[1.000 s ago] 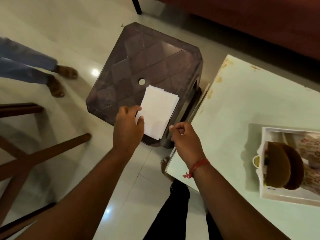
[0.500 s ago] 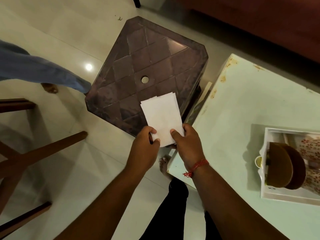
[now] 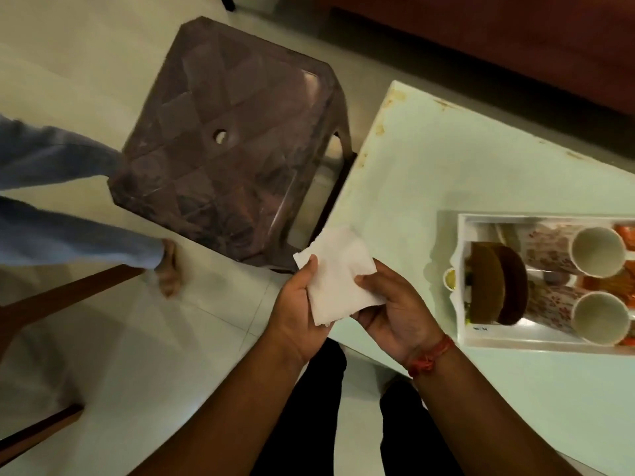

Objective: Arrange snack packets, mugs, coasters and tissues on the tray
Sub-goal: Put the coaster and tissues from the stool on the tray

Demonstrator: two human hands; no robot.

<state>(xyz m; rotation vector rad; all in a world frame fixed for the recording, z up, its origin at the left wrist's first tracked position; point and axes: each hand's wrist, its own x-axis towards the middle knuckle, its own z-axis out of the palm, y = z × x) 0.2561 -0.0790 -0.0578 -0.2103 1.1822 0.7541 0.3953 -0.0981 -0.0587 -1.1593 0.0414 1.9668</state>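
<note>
Both hands are closed on a small stack of white tissues (image 3: 338,280), held in the air between them: the left hand (image 3: 298,305) grips the near left edge with its thumb on top, and the right hand (image 3: 391,309) pinches the right edge, thumb on top and fingers curled underneath, so the underside of the stack is hidden. A red thread (image 3: 431,355) circles the right wrist. The tissues hang over the near corner of the pale green table (image 3: 429,173), which runs off to the right of the hands. Further right on that table sits the white tray (image 3: 462,235), cut off by the frame edge. In it two brown round coasters (image 3: 494,283) stand on edge at the side nearest the hands, and beyond them two patterned mugs (image 3: 598,250) lie on their sides with their open mouths showing; orange snack packets (image 3: 625,231) behind the mugs are only partly in sight. A small yellowish thing against the tray's left wall is too small to make out. Past the hands stands a dark brown plastic stool (image 3: 223,139). To their left, someone's jeans-clad legs and a bare foot (image 3: 168,266) are blurred.
</note>
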